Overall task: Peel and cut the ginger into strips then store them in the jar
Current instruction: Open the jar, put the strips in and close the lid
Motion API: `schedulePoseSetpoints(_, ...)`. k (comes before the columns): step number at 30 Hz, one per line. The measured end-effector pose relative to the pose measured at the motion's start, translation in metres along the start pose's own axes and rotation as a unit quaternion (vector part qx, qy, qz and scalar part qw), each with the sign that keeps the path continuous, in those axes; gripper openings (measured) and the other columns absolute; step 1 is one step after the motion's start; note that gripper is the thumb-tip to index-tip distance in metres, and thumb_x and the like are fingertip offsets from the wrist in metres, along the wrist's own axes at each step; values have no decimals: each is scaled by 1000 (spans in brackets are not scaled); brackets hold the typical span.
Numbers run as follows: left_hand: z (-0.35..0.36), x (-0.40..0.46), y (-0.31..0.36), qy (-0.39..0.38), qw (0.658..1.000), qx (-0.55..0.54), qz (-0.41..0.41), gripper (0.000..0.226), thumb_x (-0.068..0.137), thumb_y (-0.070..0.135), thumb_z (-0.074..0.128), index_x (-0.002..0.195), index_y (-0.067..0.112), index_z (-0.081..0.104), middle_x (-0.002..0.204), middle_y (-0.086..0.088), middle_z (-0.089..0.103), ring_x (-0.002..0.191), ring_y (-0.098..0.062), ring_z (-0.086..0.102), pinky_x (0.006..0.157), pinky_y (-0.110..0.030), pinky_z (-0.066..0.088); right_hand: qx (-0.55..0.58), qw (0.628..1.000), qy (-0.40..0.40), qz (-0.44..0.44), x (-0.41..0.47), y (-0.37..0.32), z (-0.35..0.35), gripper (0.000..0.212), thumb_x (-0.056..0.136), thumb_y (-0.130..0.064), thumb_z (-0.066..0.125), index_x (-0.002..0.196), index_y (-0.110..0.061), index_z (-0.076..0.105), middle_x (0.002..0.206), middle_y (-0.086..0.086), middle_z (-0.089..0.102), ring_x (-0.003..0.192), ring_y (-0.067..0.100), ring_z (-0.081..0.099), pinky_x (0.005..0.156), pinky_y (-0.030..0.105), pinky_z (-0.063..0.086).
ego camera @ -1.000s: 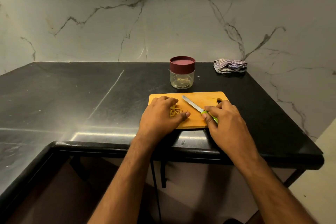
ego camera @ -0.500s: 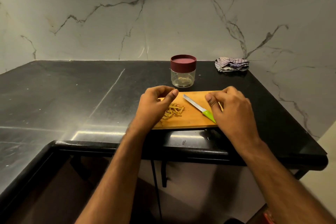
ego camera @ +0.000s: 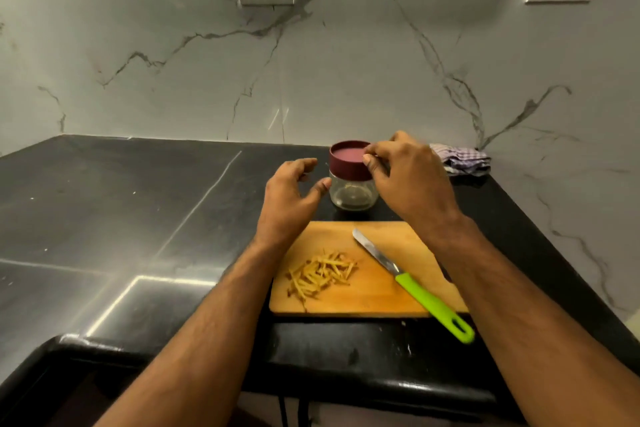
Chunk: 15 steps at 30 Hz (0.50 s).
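Behind the board [ego camera: 381,298], my right hand [ego camera: 412,180] grips the lid [ego camera: 348,159]; my open left hand [ego camera: 291,191] should steady the jar [ego camera: 351,192] before twisting.

White marble wall [ego camera: 346,73] behind glossy black counter [ego camera: 121,218].

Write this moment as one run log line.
right hand grips lid | left hand near jar, open | ginger strips on board
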<state>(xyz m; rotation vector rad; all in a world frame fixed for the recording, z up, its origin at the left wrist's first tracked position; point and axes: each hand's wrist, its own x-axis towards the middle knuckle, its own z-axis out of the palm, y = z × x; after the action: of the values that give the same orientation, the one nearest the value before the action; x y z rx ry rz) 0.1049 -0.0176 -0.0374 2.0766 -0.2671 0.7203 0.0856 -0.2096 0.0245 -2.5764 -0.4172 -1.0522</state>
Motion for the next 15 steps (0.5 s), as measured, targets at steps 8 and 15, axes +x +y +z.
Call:
schedulePoseSetpoints(8,28,29,-10,-129,990,-26,-47,108,68,69,77,154,21,32,147,0,44,130,-13,48,106,-32,47,16,997,-74,-20,3,25,26,45,93,-38,58,137,-29,52,108,-1,46,95,13,50,81,29,51)
schedulePoseSetpoints(15,38,29,-6,-194,975,-102,-44,113,60,46,93,149,31,26,133,15,53,120,4,50,104,-19,43,56,995,-81,-8,1,16,25,34,94,-36,58,127,-25,61,117,-4,51,106,11,53,90,25,49)
